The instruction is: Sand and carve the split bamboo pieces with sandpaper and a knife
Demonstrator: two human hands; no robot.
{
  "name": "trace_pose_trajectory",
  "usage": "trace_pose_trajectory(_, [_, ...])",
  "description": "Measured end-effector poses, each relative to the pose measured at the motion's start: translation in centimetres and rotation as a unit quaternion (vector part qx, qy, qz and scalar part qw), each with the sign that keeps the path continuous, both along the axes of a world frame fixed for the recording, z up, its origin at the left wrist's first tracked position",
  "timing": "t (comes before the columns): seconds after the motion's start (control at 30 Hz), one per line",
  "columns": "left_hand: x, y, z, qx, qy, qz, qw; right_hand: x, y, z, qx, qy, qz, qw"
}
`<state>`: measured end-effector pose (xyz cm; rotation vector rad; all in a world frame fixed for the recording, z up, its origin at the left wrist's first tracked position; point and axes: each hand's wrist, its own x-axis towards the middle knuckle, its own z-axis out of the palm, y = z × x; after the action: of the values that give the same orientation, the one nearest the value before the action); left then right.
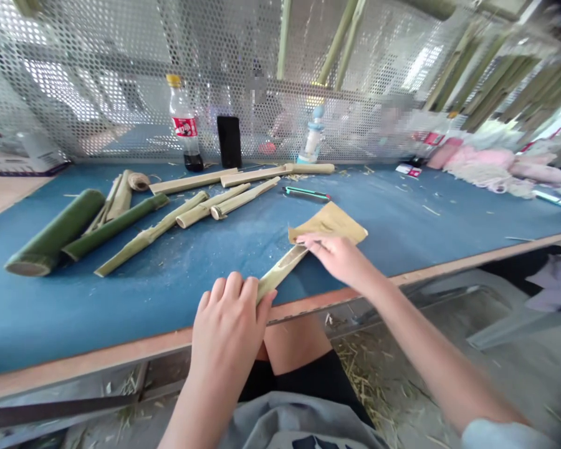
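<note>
Fingers, left hand (229, 318): clamped around pale bamboo strip (280, 269), slanting over table (378, 193). Right hand (334, 254): fingers together at strip's far end, against brown sheet (339, 219); whether they pinch it, we cannot tell. Progress, in our judgement: strip cut open, unfinished; nearby pale pieces (214, 206) pared, green lengths (60, 234) unpeeled. Bottle (186, 128): red label, white lettering we cannot read.

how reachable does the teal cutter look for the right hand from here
Probably yes: the teal cutter lies on the table just past the brown paper, and nothing tall stands between. The right hand would likely have to leave the paper first.
</note>
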<state>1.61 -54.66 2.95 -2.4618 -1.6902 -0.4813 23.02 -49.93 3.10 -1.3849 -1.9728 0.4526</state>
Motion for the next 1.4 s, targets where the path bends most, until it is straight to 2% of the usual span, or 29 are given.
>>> trace_pose_trajectory(0.17, [0.3,-0.3,0.0,0.029,0.03,0.002,0.999,-2.0,-2.0,-0.7,0.034,0.011,0.129,0.991])
trace_pose_trajectory(0.2, [0.3,-0.3,0.0,0.037,0.034,0.007,0.999,-1.7,-2.0,-0.8,0.029,0.009,0.121,0.992])
trace_pose_trajectory(0.33, [0.5,-0.5,0.1,0.047,0.037,0.01,0.998,-0.1,-1.1,-1.1,0.01,-0.011,-0.01,1.0])
trace_pose_trajectory(0.4, [0.7,-0.6,0.1,0.05,0.041,0.006,0.998,-0.5,-1.4,-1.4,0.036,-0.017,0.001,0.999])
trace_pose_trajectory(0.53, [1.1,-1.0,-0.2,0.06,0.038,0.02,0.997,-1.8,-3.1,-1.8,0.075,-0.008,0.086,0.993])
trace_pose_trajectory(0.6, [1.3,-1.3,-0.3,0.064,0.031,0.035,0.997,-0.9,-3.2,-2.0,0.071,-0.019,0.055,0.996])
trace_pose_trajectory(0.7, [1.7,-1.7,-0.3,0.067,0.03,0.046,0.996,0.7,-2.9,-2.3,0.09,-0.08,-0.047,0.992])
trace_pose_trajectory(0.77, [1.9,-1.8,-0.3,0.068,0.033,0.045,0.996,0.2,-3.2,-2.4,0.125,-0.132,-0.07,0.981])
trace_pose_trajectory(0.83, [2.0,-2.0,-0.2,0.071,0.035,0.047,0.996,-1.5,-4.0,-2.4,0.153,-0.162,-0.062,0.973])
trace_pose_trajectory(0.93, [2.0,-2.2,-0.2,0.072,0.034,0.048,0.996,-3.5,-5.1,-2.5,0.172,-0.148,-0.059,0.972])
trace_pose_trajectory(1.03, [1.8,-2.4,-0.2,0.068,0.033,0.051,0.996,-2.0,-4.5,-2.7,0.154,-0.135,-0.052,0.978])
trace_pose_trajectory(1.17, [2.0,-2.3,-0.1,0.054,0.03,0.061,0.996,1.1,-2.6,-3.3,0.127,-0.158,-0.113,0.973])
trace_pose_trajectory(1.23, [2.1,-1.9,0.0,0.052,0.036,0.068,0.996,0.7,-2.7,-3.5,0.125,-0.154,-0.067,0.978])
trace_pose_trajectory(1.3, [2.0,-1.6,0.0,0.055,0.042,0.067,0.995,-0.6,-3.6,-3.5,0.13,-0.138,0.025,0.982])
trace_pose_trajectory(1.37, [1.8,-1.3,0.0,0.057,0.043,0.056,0.996,-1.1,-4.6,-3.0,0.128,-0.114,0.019,0.985])
trace_pose_trajectory(1.4, [1.7,-1.2,-0.1,0.057,0.042,0.05,0.996,-0.7,-5.1,-2.5,0.112,-0.112,-0.023,0.987])
